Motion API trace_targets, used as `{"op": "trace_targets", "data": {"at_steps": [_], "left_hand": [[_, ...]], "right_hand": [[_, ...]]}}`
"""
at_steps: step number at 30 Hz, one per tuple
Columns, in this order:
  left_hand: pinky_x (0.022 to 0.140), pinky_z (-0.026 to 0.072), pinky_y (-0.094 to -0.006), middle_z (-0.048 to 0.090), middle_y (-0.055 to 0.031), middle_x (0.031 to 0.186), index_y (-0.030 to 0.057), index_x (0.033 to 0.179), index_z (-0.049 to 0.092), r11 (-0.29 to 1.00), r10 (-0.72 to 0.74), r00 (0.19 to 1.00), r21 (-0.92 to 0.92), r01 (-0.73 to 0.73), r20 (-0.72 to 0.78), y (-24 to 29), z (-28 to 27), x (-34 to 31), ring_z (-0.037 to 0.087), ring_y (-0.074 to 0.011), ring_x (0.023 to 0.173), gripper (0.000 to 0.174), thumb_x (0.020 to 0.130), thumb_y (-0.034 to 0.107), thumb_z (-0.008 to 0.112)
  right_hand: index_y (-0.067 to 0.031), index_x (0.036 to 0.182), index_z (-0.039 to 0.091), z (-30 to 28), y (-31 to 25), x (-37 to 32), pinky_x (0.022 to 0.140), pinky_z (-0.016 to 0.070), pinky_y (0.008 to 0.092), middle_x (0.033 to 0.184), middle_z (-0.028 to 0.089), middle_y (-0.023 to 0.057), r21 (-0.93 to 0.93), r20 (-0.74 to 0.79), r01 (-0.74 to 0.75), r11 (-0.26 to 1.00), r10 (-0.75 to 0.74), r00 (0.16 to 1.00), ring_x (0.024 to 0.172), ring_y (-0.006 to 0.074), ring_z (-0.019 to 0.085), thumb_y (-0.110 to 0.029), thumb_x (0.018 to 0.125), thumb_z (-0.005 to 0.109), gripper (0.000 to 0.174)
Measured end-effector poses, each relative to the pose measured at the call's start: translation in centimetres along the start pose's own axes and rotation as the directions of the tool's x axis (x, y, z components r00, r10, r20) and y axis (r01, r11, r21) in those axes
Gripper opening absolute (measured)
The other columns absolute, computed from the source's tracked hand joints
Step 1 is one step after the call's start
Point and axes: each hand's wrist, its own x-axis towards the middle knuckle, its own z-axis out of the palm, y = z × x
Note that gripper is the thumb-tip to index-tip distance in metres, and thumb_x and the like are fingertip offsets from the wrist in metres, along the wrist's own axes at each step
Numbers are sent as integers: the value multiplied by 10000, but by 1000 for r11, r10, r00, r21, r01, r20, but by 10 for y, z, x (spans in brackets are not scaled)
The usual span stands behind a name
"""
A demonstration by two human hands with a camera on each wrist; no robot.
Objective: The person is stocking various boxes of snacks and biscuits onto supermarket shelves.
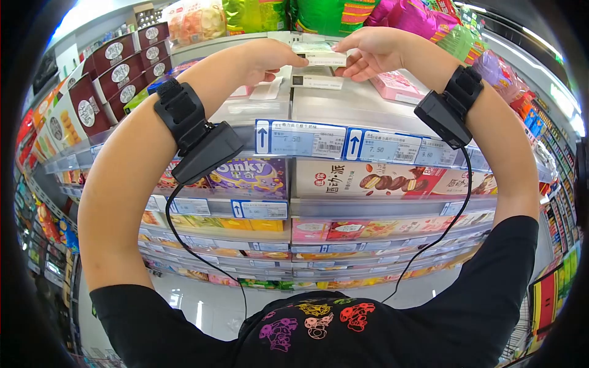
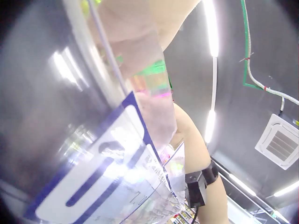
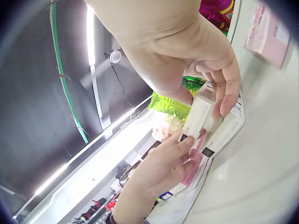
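Note:
On the shelf top, both hands hold a small white box [image 1: 326, 61] between them at its two ends. My left hand [image 1: 268, 61] grips its left end, with the thumb at the front corner. Around the right end are the thumb and curled fingers of my right hand [image 1: 375, 51]. Just below it a second, similar white box [image 1: 319, 82] lies on the shelf. In the right wrist view the held box [image 3: 198, 116] is tilted against the lower box [image 3: 225, 132], and fingers of the right hand reach between them. The left wrist view shows mostly glare and a price tag [image 2: 117, 168].
A pink box [image 1: 396, 86] lies right of the hands. Price labels [image 1: 300, 138] run along the shelf's front edge. Brown-and-white boxes [image 1: 123, 70] stand at the left, and large bright snack bags [image 1: 334, 15] stand behind. Packaged snacks [image 1: 392, 179] fill the lower shelves.

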Motion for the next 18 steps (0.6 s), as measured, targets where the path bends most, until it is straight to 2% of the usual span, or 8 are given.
{"op": "trace_targets", "data": {"at_steps": [7,10,13,16,17,18], "left_hand": [[646,344,-211,476,57,865,117,1079,592,997,65,997,47,-66,33,-6,1,8,371,-70,727,259,845,227,583],[650,370,-205,510,52,892,92,1085,588,998,55,996,15,-56,65,-5,2,4,411,-63,735,266,853,220,572],[655,385,-201,528,46,918,64,1087,582,991,133,984,-35,-130,119,-12,-3,10,434,-61,751,271,861,211,561],[652,410,-253,502,-28,815,38,869,584,983,170,980,-88,-162,105,-13,-2,9,464,-118,749,156,834,191,587],[644,411,-246,506,-25,813,39,862,582,984,165,983,-75,-159,77,-13,-1,7,467,-112,738,153,836,190,586],[652,401,-228,518,-3,851,44,945,578,988,151,984,-57,-147,90,-12,-1,6,459,-94,743,176,849,192,571]], "right_hand": [[6,1138,463,-2,1,1,586,537,234,895,588,153,-31,-48,-27,999,26,999,709,127,596,-238,829,602,417],[13,1140,462,-3,3,3,584,536,236,905,592,162,-39,-64,-39,999,36,997,707,128,597,-232,818,615,433],[16,1141,462,-2,4,2,597,527,243,922,596,165,-71,-48,-39,997,36,998,698,130,596,-229,809,622,443],[17,1139,467,-1,3,0,609,520,247,932,597,164,-114,-51,-38,993,33,998,688,131,596,-228,803,626,446],[17,1137,470,0,3,0,610,519,247,930,597,164,-127,-67,-41,991,33,997,686,131,596,-229,802,626,443],[16,1134,474,0,2,0,612,519,247,928,597,164,-140,-83,-43,989,31,996,685,131,596,-229,802,627,441]]}}
